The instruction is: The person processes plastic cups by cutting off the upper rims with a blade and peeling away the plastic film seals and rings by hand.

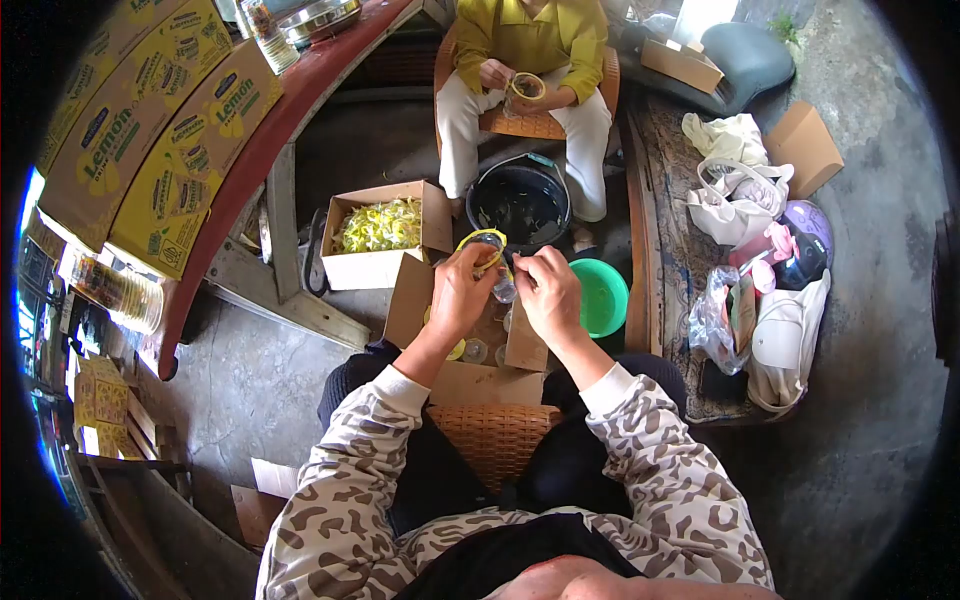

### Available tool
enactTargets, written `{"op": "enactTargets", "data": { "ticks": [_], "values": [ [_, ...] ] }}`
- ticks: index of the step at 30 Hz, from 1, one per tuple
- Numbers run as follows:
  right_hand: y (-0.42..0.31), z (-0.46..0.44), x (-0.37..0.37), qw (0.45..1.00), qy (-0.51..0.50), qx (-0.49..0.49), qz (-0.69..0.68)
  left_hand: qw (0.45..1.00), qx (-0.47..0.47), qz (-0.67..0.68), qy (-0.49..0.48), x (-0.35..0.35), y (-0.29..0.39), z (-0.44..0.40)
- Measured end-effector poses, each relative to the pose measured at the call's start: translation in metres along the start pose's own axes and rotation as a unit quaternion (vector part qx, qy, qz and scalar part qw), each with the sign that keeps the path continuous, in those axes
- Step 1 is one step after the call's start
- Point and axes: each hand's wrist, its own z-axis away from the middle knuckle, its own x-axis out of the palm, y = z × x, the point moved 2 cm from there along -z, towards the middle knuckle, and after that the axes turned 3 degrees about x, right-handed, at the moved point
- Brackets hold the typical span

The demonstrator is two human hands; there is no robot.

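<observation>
In the head view, my left hand is closed around a clear plastic cup with a yellow rim, held tilted. My right hand is beside the cup with its fingertips pinched together. Whatever those fingers hold, if anything, is too small to make out. Below both hands, between my knees, stands an open cardboard box with several clear cups inside, partly hidden by my hands. A green plastic basin is just right of my right hand.
A co-worker sits opposite, holding another yellow-rimmed cup. Between us are a black bucket and a carton of yellow strips. Lemon-printed cartons line a red-edged table at left. Bags lie on the bench at right.
</observation>
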Motion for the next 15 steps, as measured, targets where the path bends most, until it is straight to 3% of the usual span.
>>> {"op": "enactTargets", "data": {
  "ticks": [8, 15],
  "values": [
    [-0.001, 0.001, 0.004, 0.998, -0.013, -0.02, 0.051, 0.998, -0.013, -0.048, -0.026, 0.008, -0.003, 0.009],
    [0.004, 0.002, 0.01, 0.997, -0.037, 0.054, 0.039, 0.998, 0.02, -0.064, -0.007, 0.012, -0.005, 0.01]
  ]
}}
